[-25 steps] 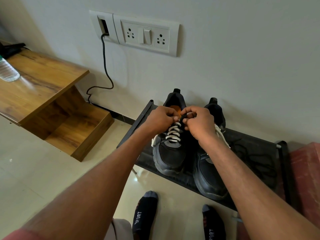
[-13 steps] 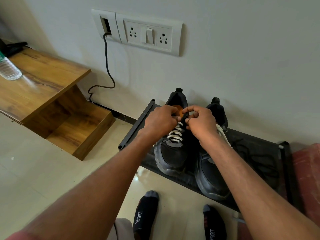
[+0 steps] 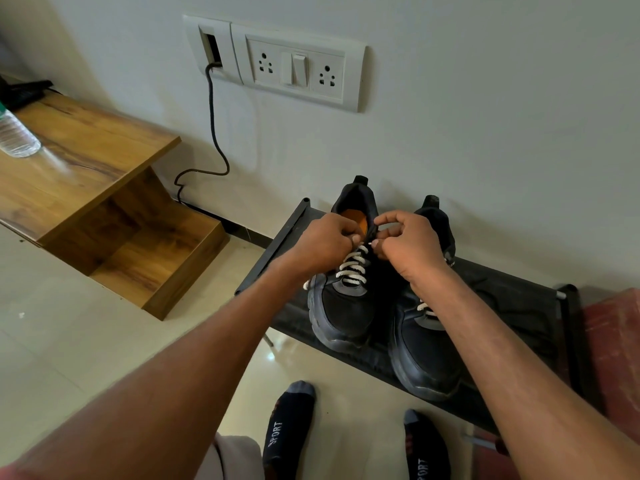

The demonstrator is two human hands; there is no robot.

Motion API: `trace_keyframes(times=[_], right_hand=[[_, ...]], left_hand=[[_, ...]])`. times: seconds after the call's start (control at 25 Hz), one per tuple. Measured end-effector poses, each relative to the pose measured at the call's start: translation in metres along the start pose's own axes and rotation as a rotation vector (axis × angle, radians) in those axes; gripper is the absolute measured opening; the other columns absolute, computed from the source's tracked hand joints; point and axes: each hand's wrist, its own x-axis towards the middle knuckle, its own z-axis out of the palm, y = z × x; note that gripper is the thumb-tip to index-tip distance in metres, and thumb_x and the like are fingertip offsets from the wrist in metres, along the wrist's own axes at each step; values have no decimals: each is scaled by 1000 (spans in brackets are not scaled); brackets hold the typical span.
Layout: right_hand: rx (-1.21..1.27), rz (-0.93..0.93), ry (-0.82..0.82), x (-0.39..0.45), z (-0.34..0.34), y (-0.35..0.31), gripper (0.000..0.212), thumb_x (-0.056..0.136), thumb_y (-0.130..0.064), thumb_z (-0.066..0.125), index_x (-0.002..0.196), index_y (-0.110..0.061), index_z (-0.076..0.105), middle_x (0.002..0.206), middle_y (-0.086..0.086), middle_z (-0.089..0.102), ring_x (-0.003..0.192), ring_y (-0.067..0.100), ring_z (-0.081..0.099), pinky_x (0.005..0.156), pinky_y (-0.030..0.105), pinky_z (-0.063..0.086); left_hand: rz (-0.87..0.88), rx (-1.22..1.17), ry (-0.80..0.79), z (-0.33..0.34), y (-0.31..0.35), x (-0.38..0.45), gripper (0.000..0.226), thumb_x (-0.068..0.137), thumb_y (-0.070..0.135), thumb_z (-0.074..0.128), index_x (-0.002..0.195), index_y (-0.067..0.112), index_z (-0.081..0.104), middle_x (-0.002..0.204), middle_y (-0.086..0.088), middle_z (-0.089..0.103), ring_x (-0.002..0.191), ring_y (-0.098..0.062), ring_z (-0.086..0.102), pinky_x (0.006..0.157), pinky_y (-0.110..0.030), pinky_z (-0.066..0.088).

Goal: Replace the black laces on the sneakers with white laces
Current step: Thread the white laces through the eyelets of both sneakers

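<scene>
left hand (image 3: 323, 245) pinching white woven lace (image 3: 353, 268) | right hand (image 3: 407, 245) pinching lace tip | both at top eyelets of left black mesh sneaker (image 3: 341, 306), equally near, long axis toward wall

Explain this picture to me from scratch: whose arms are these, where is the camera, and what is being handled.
No machine here: a person wears a camera on the head, so you look down along their own arms. The left hand and right hand work at the top of the left sneaker, where each seems to pinch an end of its white lace. The right sneaker beside it also shows white lacing. Both stand on a low black rack against the wall. The socked feet below are the person's.
</scene>
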Motion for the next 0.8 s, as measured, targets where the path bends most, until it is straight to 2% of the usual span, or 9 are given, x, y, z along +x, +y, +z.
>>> trace_keyframes(times=[0.12,0.2,0.28,0.4,0.52,0.6,0.68,0.76,0.8], right_hand=[[-194,-51,56,-2,-1,0,19,81,-10,88,88,-23,74,80,1,75,76,20,75,81,41,64],[-293,-68,81,-6,1,-3,14,85,-17,86,78,-20,75,74,3,74,69,22,75,77,41,65],[-300,-86,65,-9,4,-5,15,88,-20,84,76,-22,76,74,2,74,69,21,74,75,40,65],[-188,-35,28,-10,3,-10,15,89,-16,81,76,-23,77,72,1,75,64,20,75,71,37,65],[84,109,30,-13,-3,-12,16,92,-5,73,79,-14,75,77,10,77,60,22,75,57,32,61],[151,122,71,-16,-4,-14,15,94,-4,70,81,-11,74,79,10,77,58,19,75,45,25,50],[262,96,196,-15,-9,-19,18,95,-1,63,83,-10,74,81,7,76,56,18,73,41,24,44],[552,70,459,-5,-25,-26,19,95,1,56,87,-9,71,84,7,73,56,17,71,43,26,45],[662,24,606,-1,-33,-28,16,95,-1,55,92,-10,68,87,7,71,60,18,70,49,30,50]], left_hand=[[123,206,-10,-5,2,-5,38,95,3,55,114,26,79,107,0,74,98,-20,65,89,-40,56],[148,228,5,-7,-1,-4,40,96,5,56,118,29,78,112,2,70,106,-20,62,93,-41,53],[137,285,39,-10,-5,-1,34,99,14,59,118,35,77,111,4,60,114,-21,53,97,-43,48],[107,314,151,-14,-11,2,24,101,26,62,111,41,77,107,5,46,110,-19,42,95,-37,42],[79,63,185,-10,-19,5,21,101,24,64,99,37,80,104,6,50,102,-14,54,95,-35,48],[55,17,185,-9,-20,4,22,100,24,64,93,38,79,103,6,56,99,-14,59,93,-36,52],[46,-10,180,-10,-20,4,26,100,25,62,86,39,78,104,4,65,98,-13,63,93,-39,55],[42,-55,163,-13,-18,3,29,101,22,60,83,34,79,99,5,71,95,-12,66,93,-40,56],[42,-57,160,-14,-18,3,29,101,21,60,83,32,79,97,7,72,95,-11,67,93,-40,57]])
